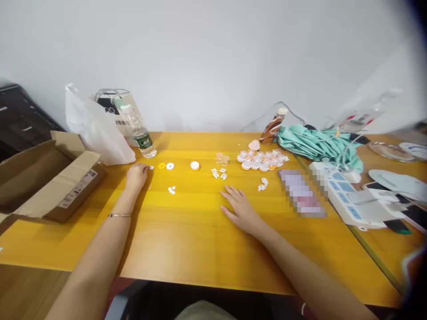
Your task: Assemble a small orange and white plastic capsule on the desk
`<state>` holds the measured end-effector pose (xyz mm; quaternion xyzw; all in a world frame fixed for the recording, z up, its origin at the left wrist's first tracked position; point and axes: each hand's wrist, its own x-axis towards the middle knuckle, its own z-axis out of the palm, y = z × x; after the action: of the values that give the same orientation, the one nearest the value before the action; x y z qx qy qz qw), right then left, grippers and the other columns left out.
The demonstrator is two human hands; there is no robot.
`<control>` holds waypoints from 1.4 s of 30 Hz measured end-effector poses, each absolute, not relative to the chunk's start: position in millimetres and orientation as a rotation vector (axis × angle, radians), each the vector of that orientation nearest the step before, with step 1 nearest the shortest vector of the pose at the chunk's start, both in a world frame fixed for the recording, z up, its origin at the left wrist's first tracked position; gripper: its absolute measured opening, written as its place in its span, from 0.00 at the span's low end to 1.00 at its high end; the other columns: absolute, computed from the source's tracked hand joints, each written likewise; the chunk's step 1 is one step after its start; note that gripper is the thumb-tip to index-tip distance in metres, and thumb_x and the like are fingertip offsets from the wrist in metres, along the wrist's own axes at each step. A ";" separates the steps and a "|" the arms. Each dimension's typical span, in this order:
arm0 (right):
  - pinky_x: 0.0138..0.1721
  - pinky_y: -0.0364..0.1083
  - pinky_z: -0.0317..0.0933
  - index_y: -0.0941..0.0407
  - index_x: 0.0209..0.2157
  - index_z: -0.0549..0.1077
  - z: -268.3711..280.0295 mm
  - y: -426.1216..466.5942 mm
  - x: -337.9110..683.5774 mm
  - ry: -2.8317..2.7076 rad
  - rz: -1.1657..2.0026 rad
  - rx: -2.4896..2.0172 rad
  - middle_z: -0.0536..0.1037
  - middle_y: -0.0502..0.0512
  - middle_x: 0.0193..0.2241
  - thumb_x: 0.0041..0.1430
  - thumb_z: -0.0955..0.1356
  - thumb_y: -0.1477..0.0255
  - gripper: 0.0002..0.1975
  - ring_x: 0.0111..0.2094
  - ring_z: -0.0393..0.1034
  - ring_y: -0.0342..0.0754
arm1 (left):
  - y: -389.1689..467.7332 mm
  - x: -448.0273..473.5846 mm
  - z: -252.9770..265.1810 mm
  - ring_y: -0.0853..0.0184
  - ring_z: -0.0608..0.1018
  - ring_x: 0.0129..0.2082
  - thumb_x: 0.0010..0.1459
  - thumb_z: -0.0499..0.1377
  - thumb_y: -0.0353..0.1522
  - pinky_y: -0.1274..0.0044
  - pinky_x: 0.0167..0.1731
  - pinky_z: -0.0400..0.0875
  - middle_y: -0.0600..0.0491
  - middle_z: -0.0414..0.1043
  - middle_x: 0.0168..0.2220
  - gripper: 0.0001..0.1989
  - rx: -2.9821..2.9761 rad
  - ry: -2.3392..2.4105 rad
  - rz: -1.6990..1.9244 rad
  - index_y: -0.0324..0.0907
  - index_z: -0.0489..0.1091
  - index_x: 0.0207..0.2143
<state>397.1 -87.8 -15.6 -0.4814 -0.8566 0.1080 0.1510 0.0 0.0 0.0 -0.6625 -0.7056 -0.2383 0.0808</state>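
My left hand [136,177] rests on the left part of the table, fingers drawn together, with a small white round piece [151,167] at the fingertips. Just right of it lie a yellow disc [162,166] and a white ring-shaped disc [170,166]. Several tiny white discs [171,190] are grouped closer to me. My right hand [240,208] lies palm down with fingers spread, holding nothing. Beyond its fingertips are several white perforated pieces [219,173] and clear rings [222,158]. A round white stack [195,166] sits between the hands.
Clear-domed small containers with orange parts [263,161] stand at centre right, near a brown-labelled bottle [273,126] and teal cloth [316,144]. A phone [302,193] and white power strip [343,195] lie right. Leftward are a water bottle [143,135], plastic bag [96,129] and open cardboard box [66,182].
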 end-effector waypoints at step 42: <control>0.59 0.59 0.43 0.57 0.56 0.60 -15.4 -87.1 397.7 -2.469 0.322 -1.372 0.55 0.62 0.61 0.60 0.58 0.63 0.23 0.62 0.45 0.55 | -16.1 83.4 -0.5 0.56 0.68 0.47 0.59 0.49 0.31 0.63 0.45 0.56 0.45 0.72 0.43 0.12 -2.140 -1.911 -0.429 0.42 0.68 0.42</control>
<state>397.7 -87.1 -15.4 -0.4773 -0.8588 0.1120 0.1489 83.4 -16.1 -0.5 -0.7324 -0.6539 -0.1468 0.1198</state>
